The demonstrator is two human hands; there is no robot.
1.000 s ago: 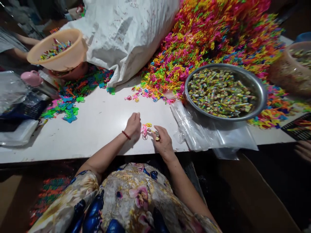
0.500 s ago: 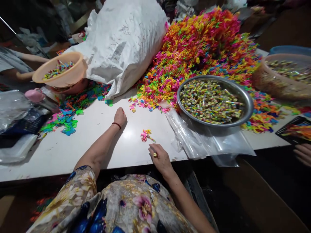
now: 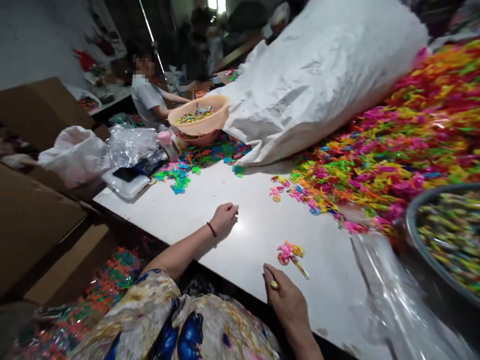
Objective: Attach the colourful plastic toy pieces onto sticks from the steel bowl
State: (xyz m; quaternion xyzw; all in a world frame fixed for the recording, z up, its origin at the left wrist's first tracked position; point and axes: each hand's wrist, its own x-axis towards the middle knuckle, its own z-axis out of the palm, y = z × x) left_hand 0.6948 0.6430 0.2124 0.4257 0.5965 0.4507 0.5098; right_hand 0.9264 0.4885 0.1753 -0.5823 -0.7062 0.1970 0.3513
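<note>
Yellowish tube [image 3: 275, 285], its rounded end showing, sits gripped inside your curled right hand [image 3: 289, 296]; whether your left hand [image 3: 224, 219] grasps anything, I can't tell; beyond your right fingertips, spindly pink-and-yellow plastic toys [image 3: 287, 251] lie on the smooth white tabletop [image 3: 243, 260]

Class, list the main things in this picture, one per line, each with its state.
Left hand: fingers curled; contents not visible
Right hand: closed around a small yellow-ended piece
Pink plastic piece: lying on the table
Slim tube: lying beside it
Metal basin: holding many small pieces
Orange basin: partly filled
White sack: bulging
Clear plastic bags: lying flat
Bottle: pink lid on
</note>
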